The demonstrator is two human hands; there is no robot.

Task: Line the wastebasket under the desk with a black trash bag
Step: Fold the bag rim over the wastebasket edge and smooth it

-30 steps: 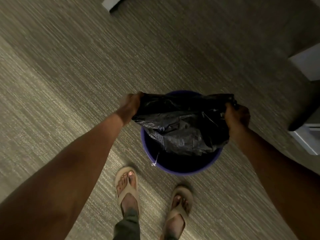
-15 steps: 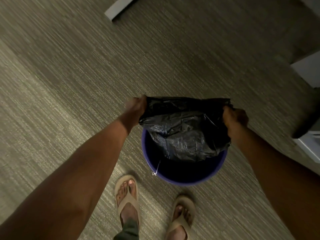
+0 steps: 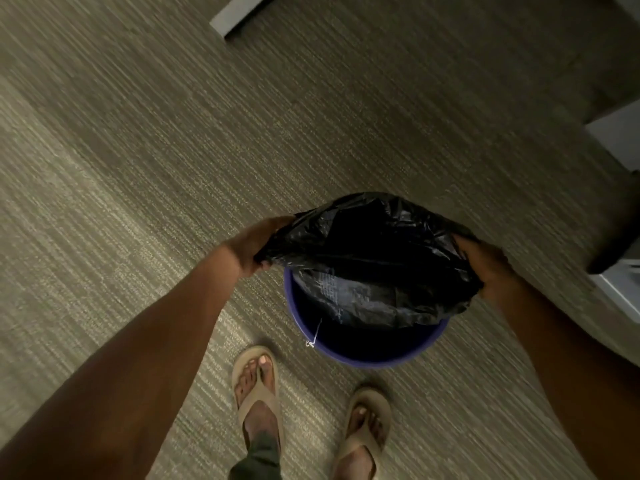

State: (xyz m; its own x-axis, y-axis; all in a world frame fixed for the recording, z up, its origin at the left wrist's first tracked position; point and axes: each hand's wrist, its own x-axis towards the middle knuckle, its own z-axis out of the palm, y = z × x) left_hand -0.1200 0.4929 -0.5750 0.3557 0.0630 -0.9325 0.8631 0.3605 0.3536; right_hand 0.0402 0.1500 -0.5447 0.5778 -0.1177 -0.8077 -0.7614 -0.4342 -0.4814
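Both hands are gripping the bag's mouth: left hand (image 3: pixel 258 245) is closing fingers over the left edge of the black trash bag (image 3: pixel 374 261), right hand (image 3: pixel 490 268) is clamping the right edge the same way. Going left to right: left forearm is reaching in from lower left, then the bag, then the wastebasket (image 3: pixel 367 355) under it, then the right forearm. Compared with a second ago, the bag mouth is now spreading wider and ballooning open over the far rim, where before it was hanging as a flatter crumpled sheet between the hands; the far rim is now hidden by plastic. Judging from that, the step in hand is seating the bag, and the near rim is still showing bare, so cuffing is not yet done. Bag is thin, glossy, wrinkled film with faint pale print on the near face. Basket is round, smooth, purple-blue, standing on ribbed grey-green carpet (image 3: pixel 138 168), just ahead of the sandalled feet (image 3: pixel 258 386); a small white tag (image 3: pixel 313 337) is dangling at its left rim. No desk is identifiable here.
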